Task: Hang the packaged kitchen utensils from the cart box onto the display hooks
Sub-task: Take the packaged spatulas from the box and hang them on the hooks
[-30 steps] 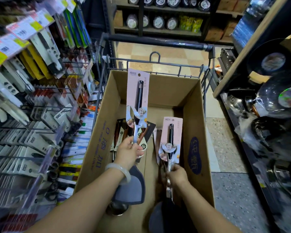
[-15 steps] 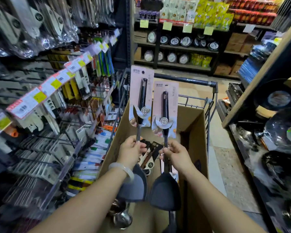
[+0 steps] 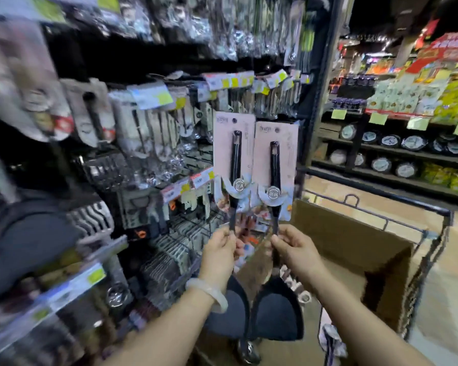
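Two packaged spatulas are held upright side by side in front of the display rack. The left spatula [image 3: 234, 170] has a black handle mounted on a pink backing card, with a round silver badge at the card's lower end; its dark blade [image 3: 234, 310] hangs below the wrist. The right spatula [image 3: 275, 175] is of the same type, on an identical card, and sits slightly lower; its dark blade [image 3: 278, 311] hangs beside the first. The two cards overlap slightly along their adjoining edges. Each card has a hanging hole near its top edge.

The left hand [image 3: 218, 253] grips the shaft of the left spatula just below its card, fingers curled and clamped around the shaft. A pale bangle [image 3: 209, 293] sits on the left wrist. The right hand [image 3: 294, 248] grips the shaft of the right spatula at the same level, thumb and fingers pinched closed on it.

Behind the cards, the display rack [image 3: 148, 133] carries rows of hooks loaded with other packaged utensils, with price tags [image 3: 233, 80] along the hook ends. This area is motion-blurred, so the individual items cannot be identified.

Below and right of the hands stands the cardboard cart box [image 3: 354, 241], open at the top, inside a wire shopping cart [image 3: 423, 231]. A metal ladle bowl [image 3: 247, 351] is visible low down between the forearms. Across the aisle, shelves [image 3: 397, 154] hold round packaged goods and yellow packets.
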A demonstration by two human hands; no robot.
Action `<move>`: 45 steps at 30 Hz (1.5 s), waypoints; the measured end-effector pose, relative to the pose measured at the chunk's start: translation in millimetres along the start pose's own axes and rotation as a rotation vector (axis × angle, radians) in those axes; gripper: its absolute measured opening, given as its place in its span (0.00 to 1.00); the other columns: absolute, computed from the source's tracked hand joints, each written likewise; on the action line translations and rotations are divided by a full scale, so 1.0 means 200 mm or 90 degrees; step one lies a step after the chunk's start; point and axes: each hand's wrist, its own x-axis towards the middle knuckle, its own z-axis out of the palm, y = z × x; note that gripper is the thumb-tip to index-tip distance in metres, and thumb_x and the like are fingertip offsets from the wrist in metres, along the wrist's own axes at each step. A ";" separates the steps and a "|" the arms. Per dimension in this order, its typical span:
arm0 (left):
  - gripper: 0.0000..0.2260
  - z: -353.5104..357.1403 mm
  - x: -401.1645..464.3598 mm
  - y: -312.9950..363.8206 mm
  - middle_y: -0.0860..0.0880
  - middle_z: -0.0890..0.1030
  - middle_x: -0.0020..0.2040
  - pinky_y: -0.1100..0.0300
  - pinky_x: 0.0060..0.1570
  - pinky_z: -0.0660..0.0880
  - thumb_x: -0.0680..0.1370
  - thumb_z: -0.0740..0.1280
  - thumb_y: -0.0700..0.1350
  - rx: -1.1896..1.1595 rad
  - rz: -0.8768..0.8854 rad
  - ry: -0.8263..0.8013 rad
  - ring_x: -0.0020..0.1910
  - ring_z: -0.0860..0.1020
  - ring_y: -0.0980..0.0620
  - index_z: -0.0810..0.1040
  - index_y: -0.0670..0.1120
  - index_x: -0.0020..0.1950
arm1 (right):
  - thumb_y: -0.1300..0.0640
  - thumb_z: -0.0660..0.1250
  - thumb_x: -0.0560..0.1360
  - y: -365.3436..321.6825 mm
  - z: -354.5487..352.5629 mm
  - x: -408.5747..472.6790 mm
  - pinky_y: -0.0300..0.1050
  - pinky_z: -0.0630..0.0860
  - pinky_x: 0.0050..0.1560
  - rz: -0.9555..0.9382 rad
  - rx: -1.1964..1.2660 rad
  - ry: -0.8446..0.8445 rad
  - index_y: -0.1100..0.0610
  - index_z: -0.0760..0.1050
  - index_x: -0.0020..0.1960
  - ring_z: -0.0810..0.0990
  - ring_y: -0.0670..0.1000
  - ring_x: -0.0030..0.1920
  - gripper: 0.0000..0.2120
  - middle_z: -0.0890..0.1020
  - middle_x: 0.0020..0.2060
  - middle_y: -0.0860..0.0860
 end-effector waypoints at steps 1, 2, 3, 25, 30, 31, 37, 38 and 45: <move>0.12 -0.08 -0.05 0.03 0.52 0.73 0.30 0.69 0.28 0.71 0.80 0.56 0.38 -0.005 0.016 0.032 0.25 0.72 0.59 0.72 0.46 0.39 | 0.67 0.60 0.78 -0.02 0.08 -0.01 0.34 0.74 0.32 -0.017 0.004 -0.027 0.59 0.75 0.46 0.78 0.43 0.28 0.07 0.79 0.29 0.49; 0.12 -0.16 -0.09 0.07 0.52 0.73 0.29 0.70 0.28 0.70 0.80 0.57 0.38 -0.010 0.033 0.069 0.24 0.71 0.61 0.72 0.46 0.38 | 0.68 0.60 0.78 -0.04 0.15 -0.03 0.34 0.74 0.33 -0.031 0.010 -0.057 0.59 0.75 0.45 0.77 0.44 0.29 0.07 0.79 0.30 0.49; 0.11 -0.24 -0.13 0.10 0.52 0.73 0.29 0.71 0.27 0.70 0.80 0.57 0.39 -0.015 0.048 0.110 0.23 0.71 0.62 0.72 0.47 0.38 | 0.67 0.60 0.78 -0.07 0.24 -0.04 0.33 0.74 0.34 -0.043 0.014 -0.087 0.59 0.75 0.45 0.77 0.45 0.29 0.08 0.79 0.29 0.49; 0.10 -1.62 -0.93 0.53 0.48 0.72 0.29 0.63 0.29 0.70 0.79 0.60 0.38 -0.018 0.129 0.591 0.29 0.70 0.52 0.75 0.44 0.38 | 0.61 0.62 0.78 -0.51 1.80 -0.41 0.48 0.74 0.37 -0.088 0.038 -0.476 0.60 0.71 0.38 0.78 0.52 0.28 0.10 0.80 0.29 0.53; 0.09 -1.72 -0.88 0.63 0.49 0.73 0.29 0.69 0.28 0.71 0.79 0.60 0.39 -0.001 0.166 0.570 0.27 0.71 0.55 0.76 0.43 0.40 | 0.60 0.61 0.79 -0.69 1.88 -0.35 0.41 0.75 0.31 -0.102 0.069 -0.439 0.58 0.71 0.37 0.78 0.48 0.27 0.11 0.79 0.28 0.51; 0.09 -1.73 -0.86 0.64 0.50 0.74 0.29 0.69 0.28 0.71 0.79 0.60 0.39 0.004 0.168 0.566 0.27 0.71 0.55 0.77 0.44 0.41 | 0.61 0.61 0.79 -0.72 1.88 -0.34 0.39 0.75 0.30 -0.107 0.071 -0.432 0.58 0.71 0.37 0.78 0.47 0.26 0.11 0.79 0.28 0.51; 0.10 -1.78 -0.77 0.67 0.48 0.75 0.32 0.64 0.35 0.73 0.79 0.59 0.39 -0.019 0.184 0.540 0.29 0.73 0.55 0.77 0.46 0.41 | 0.61 0.59 0.79 -0.86 1.91 -0.32 0.36 0.73 0.27 -0.109 0.062 -0.414 0.58 0.71 0.38 0.75 0.45 0.24 0.11 0.76 0.30 0.54; 0.10 -1.78 -0.76 0.68 0.48 0.75 0.32 0.64 0.35 0.73 0.79 0.59 0.39 -0.023 0.187 0.537 0.29 0.73 0.55 0.77 0.46 0.41 | 0.61 0.59 0.79 -0.87 1.91 -0.33 0.37 0.73 0.29 -0.102 0.060 -0.422 0.59 0.70 0.39 0.75 0.46 0.24 0.10 0.76 0.31 0.54; 0.11 -1.78 -0.77 0.71 0.50 0.76 0.30 0.67 0.33 0.75 0.79 0.60 0.39 -0.021 0.203 0.520 0.29 0.74 0.56 0.78 0.47 0.40 | 0.61 0.58 0.80 -0.85 1.94 -0.35 0.37 0.73 0.28 -0.029 0.082 -0.438 0.60 0.72 0.42 0.72 0.48 0.25 0.10 0.75 0.30 0.54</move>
